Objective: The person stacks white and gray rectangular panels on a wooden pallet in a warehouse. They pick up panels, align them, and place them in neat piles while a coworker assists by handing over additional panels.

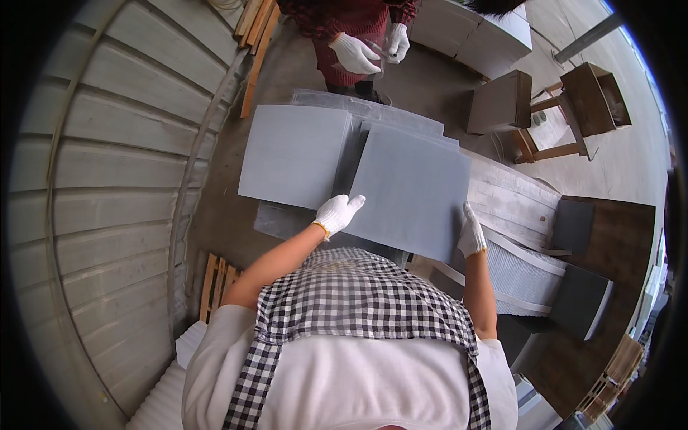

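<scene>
A flat, square grey panel (pixel 412 192) is set at a slant in front of me, on top of other grey sheets. My left hand (pixel 340 214), in a white knit glove, grips its left edge near the front corner. At the opposite edge my right hand (pixel 470 231), gloved the same way, holds the panel's side with fingers stretched along it; part of that hand is hidden. Left of this panel lies a stack of lighter grey square panels (pixel 295 154). Both rest on a low table (pixel 279 221).
Across the table stands a co-worker with white gloved hands (pixel 356 54). To my right are a pale board surface (pixel 509 197) and a row of strapped thin sheets (pixel 523 276). Cardboard boxes (pixel 502 102) stand at the back right. A ribbed wall (pixel 122 215) runs along the left.
</scene>
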Demonstrator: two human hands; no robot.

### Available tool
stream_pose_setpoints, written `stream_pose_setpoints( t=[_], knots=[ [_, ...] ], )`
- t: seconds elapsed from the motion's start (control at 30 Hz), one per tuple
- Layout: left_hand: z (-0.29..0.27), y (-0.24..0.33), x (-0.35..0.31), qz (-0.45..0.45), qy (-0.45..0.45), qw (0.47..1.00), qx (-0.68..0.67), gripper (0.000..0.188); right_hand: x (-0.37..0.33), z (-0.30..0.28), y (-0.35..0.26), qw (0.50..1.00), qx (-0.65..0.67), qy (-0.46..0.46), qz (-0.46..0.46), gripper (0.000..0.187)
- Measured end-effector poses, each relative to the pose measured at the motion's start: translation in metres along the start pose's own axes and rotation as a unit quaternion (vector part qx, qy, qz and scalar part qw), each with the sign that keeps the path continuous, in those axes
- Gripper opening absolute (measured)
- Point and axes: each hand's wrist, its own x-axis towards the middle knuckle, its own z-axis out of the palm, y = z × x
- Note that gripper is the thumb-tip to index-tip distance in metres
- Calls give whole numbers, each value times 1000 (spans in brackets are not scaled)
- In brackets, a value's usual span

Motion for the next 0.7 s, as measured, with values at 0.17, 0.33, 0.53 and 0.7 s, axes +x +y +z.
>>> stream_pose_setpoints(
  t=[0.17,0.33,0.53,0.7],
  knots=[
    [4,2,2,1,17,1000,8,75,18,15,-16,992,-105,65,12,64],
    [0,3,0,9,32,999,7,72,15,25,-10,986,-141,85,-40,58],
    [-5,2,-2,22,47,999,12,70,-3,30,-5,986,-124,81,-82,56],
    [-4,23,-12,46,29,998,17,71,-25,17,-27,970,-163,126,-132,50]
  ],
)
